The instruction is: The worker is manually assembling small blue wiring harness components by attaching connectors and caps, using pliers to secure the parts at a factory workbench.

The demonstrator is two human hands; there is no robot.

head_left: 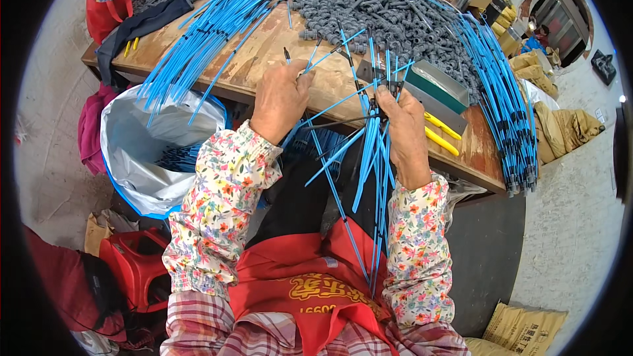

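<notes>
My right hand [405, 125] is closed round a loose bunch of thin blue tubes [374, 158] with black sections. They fan out above the thumb and hang down over my red apron [283, 277]. To its left, my left hand [280, 99] is closed with fingertips pinched together. A black tip sticks up above it and a bit of blue shows below, so it seems to grip one thin blue tube; most of that is hidden by the fingers. Yellow-handled pliers [442, 133] lie at the table edge beside my right hand.
A wooden table [264, 46] carries a heap of grey plastic fittings [376, 6], a green-sided tray [440, 87] and blue tubes on the left [211, 46] and right [498, 92]. A silver-lined bag [125, 135] stands below left, near a red plastic stool [135, 267].
</notes>
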